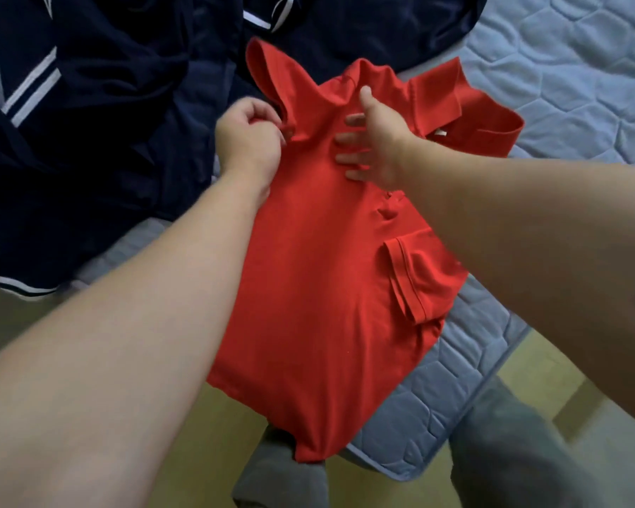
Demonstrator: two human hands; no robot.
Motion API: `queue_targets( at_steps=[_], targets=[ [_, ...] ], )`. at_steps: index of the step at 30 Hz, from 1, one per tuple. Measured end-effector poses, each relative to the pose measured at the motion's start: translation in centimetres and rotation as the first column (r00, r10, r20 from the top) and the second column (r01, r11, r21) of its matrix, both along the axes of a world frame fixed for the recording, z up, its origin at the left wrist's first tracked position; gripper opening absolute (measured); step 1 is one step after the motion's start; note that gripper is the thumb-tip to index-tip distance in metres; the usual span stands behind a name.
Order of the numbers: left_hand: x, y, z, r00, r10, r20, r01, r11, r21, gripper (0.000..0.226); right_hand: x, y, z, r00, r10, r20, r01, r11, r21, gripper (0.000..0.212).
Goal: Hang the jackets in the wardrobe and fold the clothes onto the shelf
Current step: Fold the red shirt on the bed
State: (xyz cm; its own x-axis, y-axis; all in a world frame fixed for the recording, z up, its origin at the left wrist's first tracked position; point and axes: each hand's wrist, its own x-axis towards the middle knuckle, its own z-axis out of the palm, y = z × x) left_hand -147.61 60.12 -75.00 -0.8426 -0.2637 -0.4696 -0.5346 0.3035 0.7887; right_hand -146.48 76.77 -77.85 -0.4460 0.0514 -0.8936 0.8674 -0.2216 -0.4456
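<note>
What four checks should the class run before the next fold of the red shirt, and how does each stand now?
1. Red shirt lies on the mattress: not ok, its lower end hangs over the edge.
2. Left hand grips the shirt near the collar: ok.
3. Right hand presses flat on the chest: ok.
4. Sleeve folded in over the body: ok on the near side; the other sleeve is spread out.
5. Room to fold: not ok, the navy jackets lie right beside the shirt.
</note>
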Motion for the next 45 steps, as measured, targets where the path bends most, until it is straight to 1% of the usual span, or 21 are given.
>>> queue_targets(
  at_steps=[2, 3, 5, 7, 9, 11, 13, 15, 16, 18, 20, 21, 23, 25, 27, 30, 33, 37, 39, 43, 45],
  targets=[
    [2.5, 0.1, 0.0, 0.987, -0.161, 0.003, 0.161, 0.987, 0.006, 0.017, -0.9, 0.5, 0.3, 1.000, 0.000, 0.026, 0.001, 1.000, -0.025, 0.067],
    [3.7, 0.2, -0.3, 0.967, -0.254, 0.002, 0.254, 0.966, -0.049, 0.010, -1.6, 0.5, 0.4, 0.999, 0.019, 0.035, -0.018, 0.999, -0.027, 0.069],
    [6.0, 0.0, -1.7, 0.891, -0.454, 0.021, 0.442, 0.855, -0.270, 0.027, -2.5, 0.6, 0.0, 0.996, 0.034, 0.079, -0.034, 0.999, 0.003, 0.066],
    [7.3, -0.2, -3.0, 0.821, -0.566, 0.075, 0.533, 0.713, -0.456, 0.038, -3.2, 0.2, -0.5, 0.992, 0.091, 0.085, -0.096, 0.994, 0.054, 0.049],
    [8.2, 0.4, -3.8, 0.788, -0.598, 0.144, 0.578, 0.640, -0.506, 0.037, -3.6, 0.4, -1.3, 0.993, 0.106, 0.054, -0.110, 0.990, 0.086, 0.022],
    [8.4, 1.5, -4.0, 0.818, -0.551, 0.167, 0.544, 0.645, -0.537, 0.039, -3.6, 1.3, -2.0, 0.992, 0.128, 0.019, -0.129, 0.983, 0.130, 0.003],
    [8.3, 3.1, -3.6, 0.889, -0.430, 0.158, 0.439, 0.697, -0.567, 0.043, -3.6, 2.2, -2.3, 0.989, 0.147, 0.004, -0.146, 0.980, 0.139, 0.017],
    [7.6, 4.2, -3.6, 0.988, -0.128, 0.084, 0.153, 0.826, -0.542, 0.029, -3.6, 2.9, -2.6, 0.992, 0.124, 0.001, -0.124, 0.986, 0.110, 0.029],
    [7.1, 4.5, -3.9, 0.996, 0.076, 0.054, -0.037, 0.855, -0.518, 0.018, -3.6, 3.1, -2.7, 0.994, 0.114, 0.006, -0.114, 0.989, 0.099, 0.030],
    [5.9, 4.2, -4.3, 0.883, 0.465, 0.068, -0.394, 0.810, -0.434, 0.033, -3.7, 3.1, -2.5, 0.996, 0.086, 0.027, -0.087, 0.994, 0.058, 0.027],
    [5.0, 3.3, -5.0, 0.730, 0.640, 0.241, -0.561, 0.762, -0.324, 0.063, -3.9, 3.0, -2.3, 0.997, 0.050, 0.064, -0.051, 0.999, 0.013, 0.038],
    [4.5, 2.9, -5.3, 0.701, 0.634, 0.326, -0.573, 0.773, -0.272, 0.073, -4.1, 3.0, -2.4, 0.996, 0.039, 0.078, -0.040, 0.999, 0.012, 0.047],
    [3.9, 1.8, -6.0, 0.751, 0.516, 0.412, -0.501, 0.852, -0.154, 0.063, -4.6, 2.8, -2.6, 0.995, 0.047, 0.083, -0.052, 0.997, 0.049, 0.050],
    [3.2, 0.5, -6.8, 0.850, 0.388, 0.356, -0.359, 0.922, -0.146, 0.040, -5.3, 2.4, -3.2, 0.998, 0.031, 0.060, -0.036, 0.996, 0.083, 0.034],
    [2.7, -0.6, -7.3, 0.915, 0.296, 0.276, -0.243, 0.947, -0.209, 0.032, -6.1, 2.0, -3.6, 0.999, -0.041, 0.018, 0.039, 0.995, 0.087, 0.019],
    [2.5, -1.6, -8.0, 0.947, 0.229, 0.226, -0.159, 0.943, -0.292, 0.034, -6.7, 1.5, -4.4, 0.990, -0.140, -0.007, 0.140, 0.989, 0.051, 0.012],
    [2.5, -1.3, -8.9, 0.939, 0.241, 0.244, -0.166, 0.942, -0.291, 0.034, -6.4, 1.5, -5.4, 0.979, -0.201, -0.014, 0.201, 0.980, 0.002, 0.016],
    [3.1, -1.0, -8.8, 0.930, 0.265, 0.254, -0.227, 0.959, -0.169, 0.045, -6.7, 1.6, -5.2, 0.982, -0.190, -0.013, 0.189, 0.981, -0.031, 0.020],
    [3.7, -1.3, -8.1, 0.939, 0.177, 0.295, -0.156, 0.983, -0.094, 0.067, -7.1, 1.3, -4.7, 0.990, -0.129, -0.051, 0.129, 0.992, 0.011, 0.003],
    [4.6, -2.6, -8.1, 0.944, 0.059, 0.324, -0.084, 0.994, 0.064, 0.096, -6.5, 0.8, -4.5, 0.995, -0.043, -0.092, 0.044, 0.999, 0.018, 0.052],
    [4.6, -3.0, -8.2, 0.943, 0.044, 0.330, -0.076, 0.993, 0.086, 0.098, -6.2, 0.9, -4.6, 0.994, -0.063, -0.091, 0.065, 0.998, 0.013, 0.061]
  ],
)
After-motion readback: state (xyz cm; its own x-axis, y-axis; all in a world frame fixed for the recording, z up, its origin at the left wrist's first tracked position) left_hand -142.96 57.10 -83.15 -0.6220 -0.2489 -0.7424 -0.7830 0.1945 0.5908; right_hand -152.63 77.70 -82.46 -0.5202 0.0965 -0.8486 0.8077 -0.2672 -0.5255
